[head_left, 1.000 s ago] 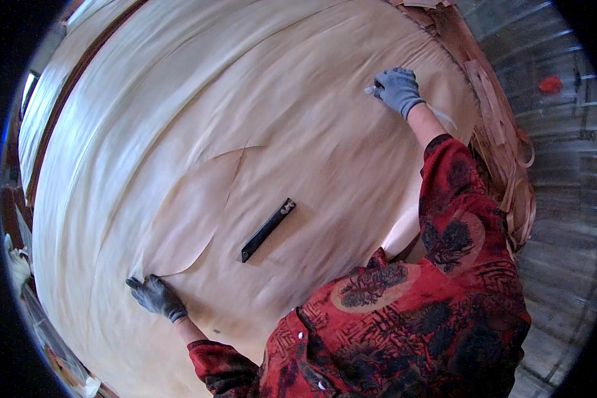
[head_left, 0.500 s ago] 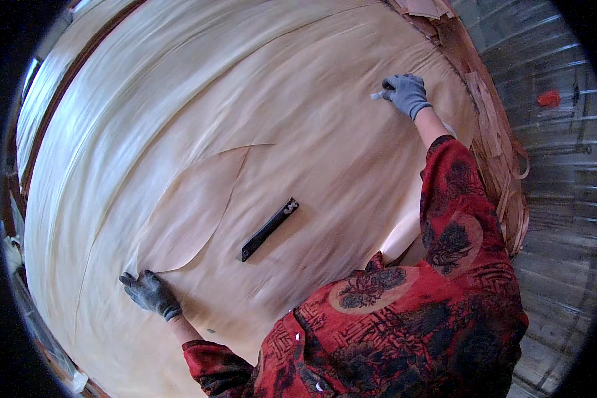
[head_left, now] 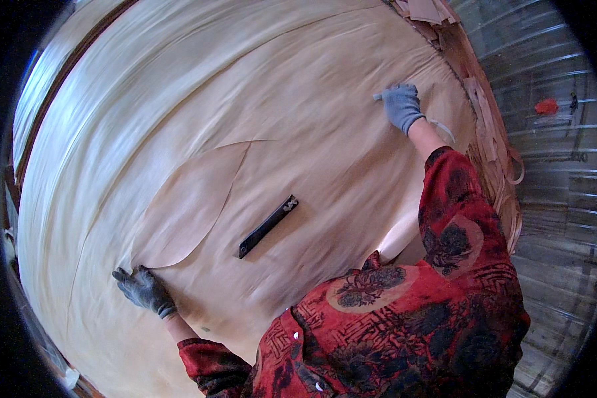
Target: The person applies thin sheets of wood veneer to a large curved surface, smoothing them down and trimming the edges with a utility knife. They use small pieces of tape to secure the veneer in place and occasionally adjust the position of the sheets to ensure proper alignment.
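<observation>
A large pale sheet of wood veneer fills the view, with a curved split running through it. My left hand, in a dark glove, presses flat on the veneer at the lower end of the split, fingers spread. My right hand, in a grey glove, reaches to the far right part of the sheet and pinches a small pale piece against the surface. A thin pale strip trails beside that wrist. A black utility knife lies loose on the veneer between my hands.
Stacked veneer edges and torn scraps line the sheet's right rim. Beyond them is a grey corrugated metal surface with a small red object. A darker wooden edge borders the sheet at upper left.
My right hand has slid along the veneer toward its right edge. My left hand has stayed at the end of the split, and more of the curved split shows.
</observation>
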Demonstrator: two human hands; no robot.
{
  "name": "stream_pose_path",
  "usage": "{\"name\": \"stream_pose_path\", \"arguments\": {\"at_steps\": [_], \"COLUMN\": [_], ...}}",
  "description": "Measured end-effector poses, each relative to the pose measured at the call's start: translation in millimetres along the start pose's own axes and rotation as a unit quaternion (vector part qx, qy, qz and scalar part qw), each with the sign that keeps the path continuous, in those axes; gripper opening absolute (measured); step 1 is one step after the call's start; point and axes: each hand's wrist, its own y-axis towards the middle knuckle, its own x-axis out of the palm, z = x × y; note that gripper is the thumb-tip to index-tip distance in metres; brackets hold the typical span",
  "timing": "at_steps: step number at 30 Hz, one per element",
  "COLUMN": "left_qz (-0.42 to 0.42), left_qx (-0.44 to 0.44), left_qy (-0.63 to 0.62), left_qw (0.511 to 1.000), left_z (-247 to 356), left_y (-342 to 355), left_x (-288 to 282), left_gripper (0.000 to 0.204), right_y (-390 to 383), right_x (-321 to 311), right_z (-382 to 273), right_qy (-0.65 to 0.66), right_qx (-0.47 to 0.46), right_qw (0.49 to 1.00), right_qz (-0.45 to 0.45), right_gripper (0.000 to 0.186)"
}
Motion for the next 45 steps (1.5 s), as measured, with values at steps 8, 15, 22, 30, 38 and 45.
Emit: {"name": "stream_pose_path", "arguments": {"at_steps": [8,15,22,30,38,45], "left_qz": [-0.019,-0.019,-0.077,-0.079,-0.090,-0.043], "left_qx": [-0.029,-0.031,-0.074,-0.085,-0.068,-0.032], "left_qy": [-0.018,0.019,-0.018,0.008,-0.008,0.029], "left_qw": [0.999,0.999,0.994,0.993,0.994,0.998], "left_z": [5.3,5.9,20.6,19.4,14.9,0.7], "left_y": [2.8,-1.8,2.3,0.6,-0.2,-2.0], "left_x": [3.6,6.4,2.0,0.8,0.6,6.8], "left_gripper": [0.060,0.060,0.062,0.066,0.065,0.059], "right_y": [-13.4,-45.5,-80.8,-60.2,-15.3,-31.1], "right_x": [-1.0,4.3,49.6,-12.1,0.3,-9.8], "right_z": [1.6,19.6,55.6,-6.7,-29.8,-50.2], "right_qy": [0.025,0.287,0.381,0.187,0.118,0.214], "right_qx": [-0.030,0.108,0.203,0.162,0.127,0.043], "right_qw": [0.998,0.951,0.902,0.954,0.985,0.971], "right_qz": [-0.049,0.046,0.012,0.172,-0.016,0.094], "right_gripper": [0.013,0.023,0.030,0.051,0.024,0.014]}}
